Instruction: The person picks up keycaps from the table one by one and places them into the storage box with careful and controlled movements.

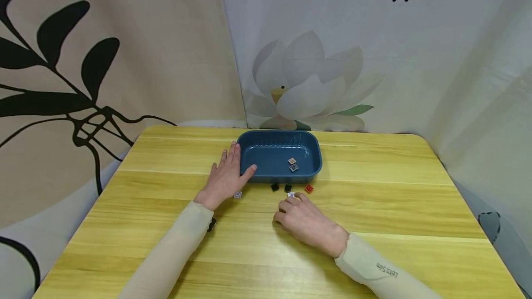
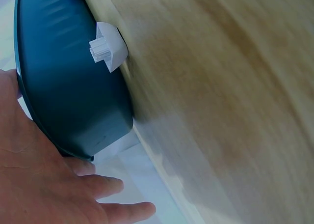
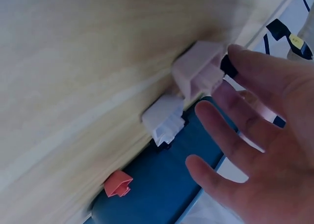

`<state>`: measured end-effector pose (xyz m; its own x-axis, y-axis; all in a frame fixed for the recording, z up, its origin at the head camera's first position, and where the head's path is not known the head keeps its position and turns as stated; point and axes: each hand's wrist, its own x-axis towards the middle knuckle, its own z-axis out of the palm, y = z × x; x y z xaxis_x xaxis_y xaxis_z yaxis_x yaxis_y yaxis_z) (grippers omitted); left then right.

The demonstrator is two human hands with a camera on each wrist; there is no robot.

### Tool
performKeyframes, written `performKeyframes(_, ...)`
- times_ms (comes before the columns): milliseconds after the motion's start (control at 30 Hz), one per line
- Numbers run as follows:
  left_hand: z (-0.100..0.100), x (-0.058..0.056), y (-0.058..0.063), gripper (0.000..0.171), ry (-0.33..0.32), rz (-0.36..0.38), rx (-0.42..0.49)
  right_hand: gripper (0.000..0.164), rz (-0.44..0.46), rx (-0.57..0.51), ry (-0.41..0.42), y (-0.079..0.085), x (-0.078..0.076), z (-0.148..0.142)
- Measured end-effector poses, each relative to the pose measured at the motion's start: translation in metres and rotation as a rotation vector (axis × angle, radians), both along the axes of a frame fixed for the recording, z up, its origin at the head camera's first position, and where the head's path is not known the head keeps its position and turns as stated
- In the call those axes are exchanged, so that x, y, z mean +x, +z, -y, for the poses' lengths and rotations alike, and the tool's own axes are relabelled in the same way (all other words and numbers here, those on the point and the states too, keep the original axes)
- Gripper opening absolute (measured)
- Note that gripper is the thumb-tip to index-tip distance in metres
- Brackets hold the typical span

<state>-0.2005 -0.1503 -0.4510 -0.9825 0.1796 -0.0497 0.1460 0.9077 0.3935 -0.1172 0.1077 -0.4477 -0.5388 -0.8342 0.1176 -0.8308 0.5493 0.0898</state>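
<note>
My left hand (image 1: 224, 176) rests against the left end of a blue tray (image 1: 246, 157), fingers straight along the outer wall and thumb over the front rim. A white keycap (image 2: 110, 47) stands by the tray's front wall, near that wrist. In front of the tray my right hand (image 1: 305, 220) reaches low over the table, palm down. In the right wrist view its thumb and forefinger pinch a pale pinkish keycap (image 3: 198, 69), hidden under the hand in the head view. Just beyond are another white keycap (image 3: 164, 118) and a red keycap (image 3: 117, 183).
Two black keycaps (image 1: 275, 187) sit close to the tray's front wall. Inside the tray lie a beige keycap (image 1: 292, 161) and a grey keycap (image 1: 293, 168). The wooden table (image 1: 374, 174) has its back edge by a printed curtain (image 1: 178, 50).
</note>
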Motion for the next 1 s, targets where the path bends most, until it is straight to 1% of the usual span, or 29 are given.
performKeyframes(100, 0.0, 0.0, -0.001, 0.097, 0.002, 0.0, 0.002, 0.009, -0.001, -0.051, -0.01, 0.002, -0.001, -0.003)
performKeyframes(233, 0.0, 0.0, -0.001, 0.097, 0.001, -0.001, 0.003, 0.007, -0.023, -0.147, -0.027, 0.005, -0.003, -0.007)
performKeyframes(333, 0.0, 0.001, 0.0, 0.097, 0.001, 0.004, 0.0, 0.01, -0.034, -0.215, -0.037, 0.009, -0.006, -0.01)
performKeyframes(467, 0.0, 0.002, 0.002, 0.097, 0.0, 0.007, 0.002, 0.016, -0.031, -0.275, -0.058, 0.015, -0.01, -0.015)
performKeyframes(633, 0.0, 0.001, 0.002, 0.097, 0.0, 0.014, 0.004, 0.02, -0.022, -0.304, -0.088, 0.025, -0.013, -0.021)
performKeyframes(767, 0.0, 0.002, 0.002, 0.098, -0.002, 0.011, 0.007, 0.02, -0.033, -0.318, -0.111, 0.032, -0.016, -0.025)
performKeyframes(1000, 0.0, 0.002, 0.001, 0.097, -0.001, 0.008, 0.01, 0.023, -0.052, -0.362, -0.167, 0.04, -0.023, -0.03)
